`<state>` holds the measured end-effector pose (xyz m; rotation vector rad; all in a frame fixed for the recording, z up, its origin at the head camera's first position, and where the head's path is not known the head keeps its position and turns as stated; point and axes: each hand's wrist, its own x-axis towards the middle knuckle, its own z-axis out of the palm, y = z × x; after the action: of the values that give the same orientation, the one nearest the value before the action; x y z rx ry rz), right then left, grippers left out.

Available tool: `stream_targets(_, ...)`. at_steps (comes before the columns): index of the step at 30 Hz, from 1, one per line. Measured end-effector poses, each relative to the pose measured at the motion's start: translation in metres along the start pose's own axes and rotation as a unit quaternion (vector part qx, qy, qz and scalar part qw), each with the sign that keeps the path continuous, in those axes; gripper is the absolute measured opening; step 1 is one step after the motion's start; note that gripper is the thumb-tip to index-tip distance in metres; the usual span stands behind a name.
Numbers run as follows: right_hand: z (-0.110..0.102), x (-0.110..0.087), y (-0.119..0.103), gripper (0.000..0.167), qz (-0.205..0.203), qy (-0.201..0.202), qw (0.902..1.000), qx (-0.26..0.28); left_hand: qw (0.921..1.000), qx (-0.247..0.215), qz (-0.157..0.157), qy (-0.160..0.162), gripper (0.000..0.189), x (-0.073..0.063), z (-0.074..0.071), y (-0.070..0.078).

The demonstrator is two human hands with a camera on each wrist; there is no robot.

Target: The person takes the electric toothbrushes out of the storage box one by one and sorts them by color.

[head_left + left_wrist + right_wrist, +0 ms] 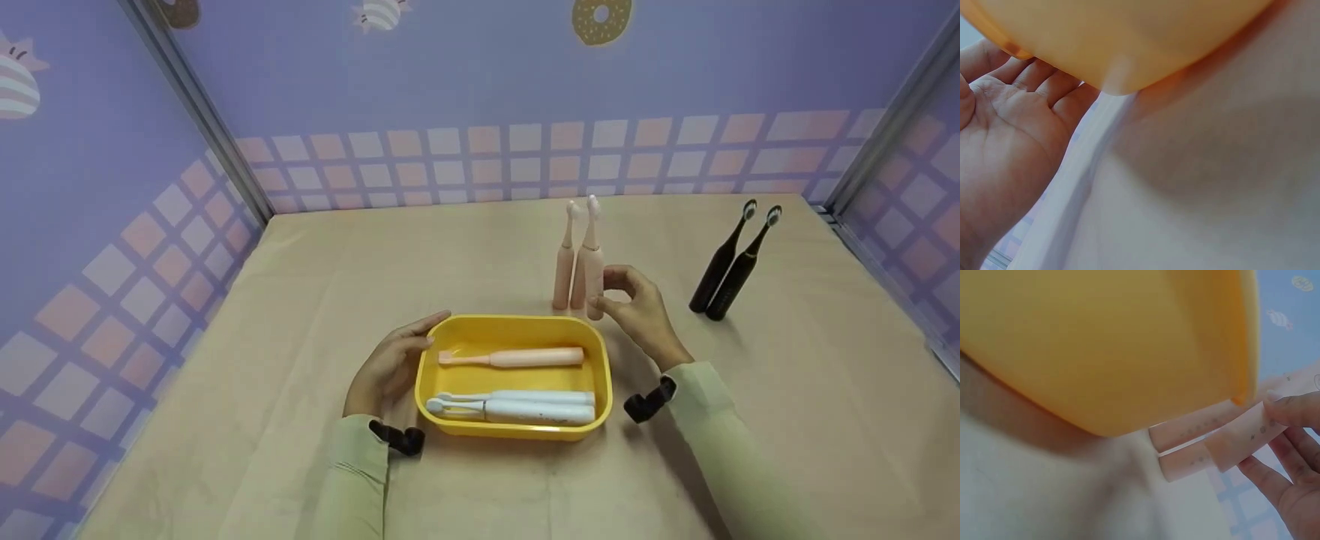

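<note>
My right hand [637,311] pinches a pale pink electric toothbrush [592,262] low on its handle, thumb in front and fingers behind. Head up, this brush overlaps two other pink toothbrushes [564,277] standing beside it. In the right wrist view, the held handle [1241,441] slants in front of their bases. My left hand [390,367] rests against the left side of a yellow bin [517,433], its fingers laid along the outer wall and rim. Inside the bin lie a peach-pink toothbrush [536,358] and two white toothbrushes [540,411], heads to the left.
Two black electric toothbrushes [724,277] stand upright at the right of the cloth-covered table [247,420]. Behind the table rises a purple patterned wall [420,82], with side walls at left and right. Small black cameras [649,401] sit on both wrists.
</note>
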<state>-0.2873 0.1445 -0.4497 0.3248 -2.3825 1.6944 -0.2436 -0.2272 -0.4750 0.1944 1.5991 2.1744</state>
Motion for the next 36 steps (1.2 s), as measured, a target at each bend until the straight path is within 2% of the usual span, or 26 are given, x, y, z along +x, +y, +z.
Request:
stream_targets(3,0.001,0.001,0.004,0.038,0.010,0.007,0.9999,0.008,1.0000,-0.005,-0.002,0.002,0.052,0.000,0.000,0.000)
stream_targets(14,0.007,0.004,0.021,0.036,0.004,0.028,0.9994,0.020,0.9999,-0.008,-0.004,-0.007,0.053,-0.002,-0.001,0.000)
stream_targets(29,0.014,0.007,0.028,0.033,0.047,0.062,0.9961,0.041,0.9999,0.005,-0.003,-0.008,0.053,0.000,-0.001,0.000)
stream_targets(36,0.018,0.009,0.032,0.036,0.043,0.065,0.9965,0.030,0.9998,0.008,0.002,-0.015,0.053,0.000,-0.002,-0.001)
